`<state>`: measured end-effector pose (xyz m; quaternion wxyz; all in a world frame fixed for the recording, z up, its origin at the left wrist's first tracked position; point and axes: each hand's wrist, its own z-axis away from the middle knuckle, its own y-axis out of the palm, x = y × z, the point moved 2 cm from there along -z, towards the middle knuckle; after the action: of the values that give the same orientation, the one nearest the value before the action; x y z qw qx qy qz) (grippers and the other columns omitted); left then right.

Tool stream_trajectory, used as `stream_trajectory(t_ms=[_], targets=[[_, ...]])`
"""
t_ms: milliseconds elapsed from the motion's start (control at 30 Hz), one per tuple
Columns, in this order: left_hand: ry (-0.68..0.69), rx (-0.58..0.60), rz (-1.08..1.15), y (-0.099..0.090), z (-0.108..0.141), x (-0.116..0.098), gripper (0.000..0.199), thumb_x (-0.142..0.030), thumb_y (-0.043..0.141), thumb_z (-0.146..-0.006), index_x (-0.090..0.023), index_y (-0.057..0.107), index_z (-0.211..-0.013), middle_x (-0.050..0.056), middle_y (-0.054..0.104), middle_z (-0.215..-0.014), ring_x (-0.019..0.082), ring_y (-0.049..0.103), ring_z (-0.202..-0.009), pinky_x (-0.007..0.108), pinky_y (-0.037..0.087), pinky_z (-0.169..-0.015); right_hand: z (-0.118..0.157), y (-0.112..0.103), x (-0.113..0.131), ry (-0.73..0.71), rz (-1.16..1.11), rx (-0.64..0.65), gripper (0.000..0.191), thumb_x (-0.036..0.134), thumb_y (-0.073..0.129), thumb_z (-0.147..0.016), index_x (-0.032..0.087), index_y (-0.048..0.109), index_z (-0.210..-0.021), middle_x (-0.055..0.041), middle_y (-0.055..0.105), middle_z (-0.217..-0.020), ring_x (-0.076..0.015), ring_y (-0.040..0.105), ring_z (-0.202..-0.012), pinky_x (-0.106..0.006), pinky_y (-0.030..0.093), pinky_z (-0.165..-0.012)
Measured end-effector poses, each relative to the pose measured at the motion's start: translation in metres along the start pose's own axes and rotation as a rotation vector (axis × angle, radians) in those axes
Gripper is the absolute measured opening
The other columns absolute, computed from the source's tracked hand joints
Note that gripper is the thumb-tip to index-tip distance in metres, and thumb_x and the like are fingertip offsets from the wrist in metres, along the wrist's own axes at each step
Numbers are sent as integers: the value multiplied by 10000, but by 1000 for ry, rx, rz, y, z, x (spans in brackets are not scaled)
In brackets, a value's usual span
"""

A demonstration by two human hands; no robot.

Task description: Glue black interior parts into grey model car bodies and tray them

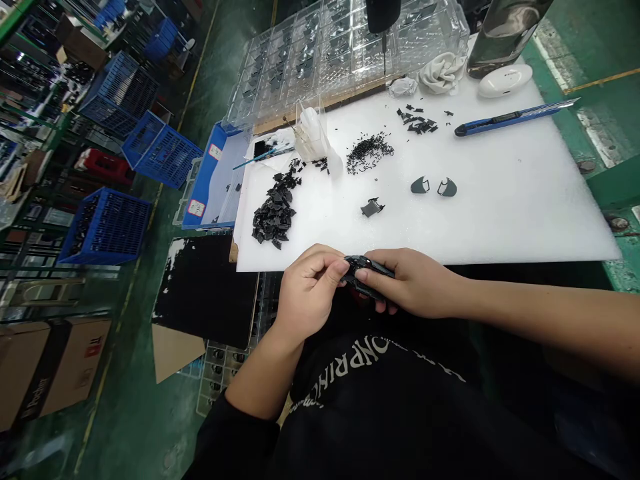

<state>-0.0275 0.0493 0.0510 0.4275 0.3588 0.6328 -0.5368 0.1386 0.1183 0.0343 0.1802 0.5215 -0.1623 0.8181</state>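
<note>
Both of my hands grip a glossy black plastic housing (357, 261) just in front of the board's near edge. My left hand (313, 287) pinches its left end between thumb and fingers. My right hand (417, 280) wraps round the other end, thumb pressed on top. Much of the housing is hidden by the fingers. Beyond them, on the white foam board (480, 230), lies a small black plastic piece (371, 207). Farther right are two curved dark grey pieces, a left one (420, 185) and a right one (448, 187), with notched sides facing each other.
A pile of black pieces (274, 217) and tiny black parts (370, 153) lie on the board. Behind them stand a clear container (311, 133), a compartment tray (320, 50) and a hanging screwdriver bit (385, 53). A blue cutter (505, 120) lies right; a blue bin (203, 190) sits left.
</note>
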Motion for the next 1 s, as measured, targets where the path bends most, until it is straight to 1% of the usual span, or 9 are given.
stream_trajectory(t_ms=[200,567,800,1000], targets=[[8,-5,-12,0,1,0,258,-341,638,-908,-164,690,-728,47,656,-831,133,620,-727,246,526,-630,1,1,0,-7,-7,-2,262,455,561,-942,201,588,-880,-8,684,-673,-181,669,-585,-277,540,-548],[-6,-3,39,0,-1,-1,249,-318,655,-899,-162,687,-708,31,650,-804,110,614,-705,228,512,-632,1,-1,2,-2,24,-1,246,426,546,-953,194,594,-886,-2,680,-648,-175,669,-568,-271,540,-548],[-30,-9,27,0,0,-1,247,-341,654,-897,-161,699,-735,35,652,-817,98,584,-646,229,507,-589,1,0,3,7,21,-11,256,442,559,-946,197,602,-887,-2,680,-645,-173,666,-565,-267,533,-544],[-30,-12,16,1,0,-1,276,-349,644,-902,-162,682,-703,41,647,-812,107,589,-658,231,515,-587,1,0,1,15,11,-3,258,447,550,-947,201,601,-886,-1,677,-636,-176,662,-558,-270,534,-537]])
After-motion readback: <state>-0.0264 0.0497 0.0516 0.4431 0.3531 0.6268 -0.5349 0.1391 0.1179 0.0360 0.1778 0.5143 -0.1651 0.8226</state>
